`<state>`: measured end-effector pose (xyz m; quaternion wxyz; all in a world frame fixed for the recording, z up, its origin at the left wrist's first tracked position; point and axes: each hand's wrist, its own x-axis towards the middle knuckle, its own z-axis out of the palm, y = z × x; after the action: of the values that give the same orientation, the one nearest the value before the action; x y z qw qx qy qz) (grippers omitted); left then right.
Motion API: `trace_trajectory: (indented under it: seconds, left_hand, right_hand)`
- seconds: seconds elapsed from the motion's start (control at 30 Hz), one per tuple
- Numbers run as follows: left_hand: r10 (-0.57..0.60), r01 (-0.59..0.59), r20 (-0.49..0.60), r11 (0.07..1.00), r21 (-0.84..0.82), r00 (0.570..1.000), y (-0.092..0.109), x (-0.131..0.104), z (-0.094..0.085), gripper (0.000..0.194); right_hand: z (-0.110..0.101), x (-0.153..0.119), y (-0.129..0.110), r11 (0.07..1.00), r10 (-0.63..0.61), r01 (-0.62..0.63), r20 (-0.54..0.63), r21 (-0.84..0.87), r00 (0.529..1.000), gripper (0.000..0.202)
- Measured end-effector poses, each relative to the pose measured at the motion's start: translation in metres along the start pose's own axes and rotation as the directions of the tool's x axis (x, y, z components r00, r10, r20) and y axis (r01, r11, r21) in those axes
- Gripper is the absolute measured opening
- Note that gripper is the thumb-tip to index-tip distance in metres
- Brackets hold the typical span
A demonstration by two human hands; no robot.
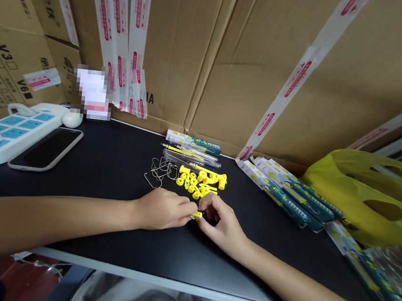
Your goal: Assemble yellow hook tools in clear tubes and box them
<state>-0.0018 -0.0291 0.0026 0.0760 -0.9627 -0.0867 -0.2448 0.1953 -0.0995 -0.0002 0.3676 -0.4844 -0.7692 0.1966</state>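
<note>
Between my two hands, near the middle of the black table (161, 256), is a small yellow part (197, 214). My left hand (166, 209) pinches it from the left. My right hand (220, 222) has thumb and forefinger drawn together at its right end; whether they grip anything else is too small to tell. Just beyond the fingertips lies a pile of yellow plastic pieces (192, 181). Bent metal wires (163, 169) lie left of the pile. Clear tubes (193, 158) and a thin yellow rod (177, 150) rest behind it.
A green and white box (194, 141) lies by the cardboard wall (183, 48). More such boxes (282, 192) and a yellow plastic bag (347, 194) are at the right. A phone (46, 148) and a power strip (23, 129) lie at the left.
</note>
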Motion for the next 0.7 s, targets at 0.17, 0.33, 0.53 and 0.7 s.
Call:
trace_trajectory:
  seconds: [0.17, 0.33, 0.53, 0.7]
  left_hand:
    - [-0.017, 0.019, -0.024, 0.996, 0.084, 1.000, -0.002, 0.001, -0.002, 0.019]
    - [0.026, -0.016, -0.064, 0.990, 0.139, 0.998, -0.002, 0.003, -0.004, 0.021]
    - [0.154, -0.108, -0.143, 0.952, 0.287, 0.978, 0.001, 0.004, -0.005, 0.018]
    - [0.159, -0.120, -0.090, 0.933, 0.341, 0.983, 0.002, 0.003, -0.003, 0.014]
  right_hand:
    - [-0.002, -0.001, -0.009, 0.995, 0.093, -0.093, -0.002, 0.040, 0.996, 0.025]
    - [-0.003, 0.001, -0.014, 0.924, 0.242, -0.266, 0.117, 0.275, 0.963, 0.038]
    - [-0.001, 0.002, -0.017, 0.779, 0.358, -0.434, 0.248, 0.453, 0.900, 0.033]
    - [-0.001, 0.005, -0.017, 0.694, 0.413, -0.512, 0.303, 0.507, 0.859, 0.031]
